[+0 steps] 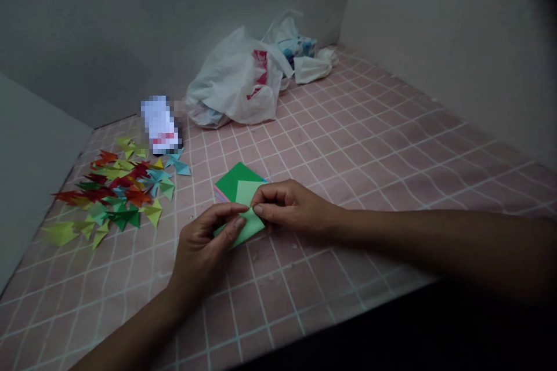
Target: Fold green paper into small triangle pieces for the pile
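A light green sheet of origami paper is pinched between my two hands near the front of the table. My left hand grips its left side with thumb and forefinger. At the sheet's upper right part, my right hand pinches the paper, the fingertips of both hands almost meeting there. Creases seem to run across the sheet, though the fingers hide part of it. Just behind lies a stack of square coloured paper, dark green on top, with pink and blue edges showing beneath.
Left of my hands spreads a pile of folded paper cranes in red, orange, yellow, green and blue. A blurred phone lies behind them. White plastic bags sit at the back on the pink checked tablecloth. Walls enclose the table's far sides.
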Available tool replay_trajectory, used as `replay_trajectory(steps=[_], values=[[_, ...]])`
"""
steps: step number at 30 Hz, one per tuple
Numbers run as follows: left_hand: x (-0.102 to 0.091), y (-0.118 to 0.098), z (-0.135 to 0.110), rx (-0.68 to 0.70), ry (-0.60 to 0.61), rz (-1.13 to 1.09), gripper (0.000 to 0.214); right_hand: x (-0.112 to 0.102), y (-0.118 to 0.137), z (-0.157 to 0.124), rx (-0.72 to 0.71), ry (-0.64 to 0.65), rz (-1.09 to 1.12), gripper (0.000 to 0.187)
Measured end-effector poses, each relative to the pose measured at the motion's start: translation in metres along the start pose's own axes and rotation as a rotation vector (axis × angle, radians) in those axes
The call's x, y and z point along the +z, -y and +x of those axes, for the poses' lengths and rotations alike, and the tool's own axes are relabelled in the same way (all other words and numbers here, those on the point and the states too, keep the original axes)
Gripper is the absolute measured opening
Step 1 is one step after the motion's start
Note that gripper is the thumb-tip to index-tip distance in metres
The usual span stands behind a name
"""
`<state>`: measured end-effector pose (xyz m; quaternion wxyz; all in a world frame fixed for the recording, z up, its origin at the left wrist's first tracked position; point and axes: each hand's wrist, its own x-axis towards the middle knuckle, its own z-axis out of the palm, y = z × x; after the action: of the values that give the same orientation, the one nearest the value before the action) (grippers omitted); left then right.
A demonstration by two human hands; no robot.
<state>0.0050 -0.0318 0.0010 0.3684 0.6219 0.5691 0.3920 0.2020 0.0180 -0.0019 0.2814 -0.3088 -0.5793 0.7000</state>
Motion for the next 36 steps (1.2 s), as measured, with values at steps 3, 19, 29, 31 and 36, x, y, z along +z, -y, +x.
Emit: replay_trajectory(steps=[3, 19, 29, 31, 36], values=[[-0.0003, -0.0013, -0.0005, 0.007, -0.009, 0.015, 0.01, -0.0002, -0.0013, 0.0001, -0.04, 0.009, -0.051, 0.011], [0.0004, -0.001, -0.0019, 0.11, -0.017, 0.095, 0.009, -0.0014, -0.0058, 0.0004, -0.158, 0.025, -0.214, 0.012], [0.0021, -0.0024, -0.006, 0.258, -0.017, 0.228, 0.01, -0.0008, -0.0056, -0.0004, -0.217, 0.013, -0.277, 0.011], [0.0021, -0.0011, -0.0064, 0.251, -0.023, 0.224, 0.011, -0.0001, -0.006, -0.0009, -0.249, -0.027, -0.335, 0.01], [-0.0026, -0.0005, -0.0027, 0.164, -0.064, 0.083, 0.026, -0.0006, -0.0041, -0.0025, -0.267, -0.124, -0.306, 0.013]])
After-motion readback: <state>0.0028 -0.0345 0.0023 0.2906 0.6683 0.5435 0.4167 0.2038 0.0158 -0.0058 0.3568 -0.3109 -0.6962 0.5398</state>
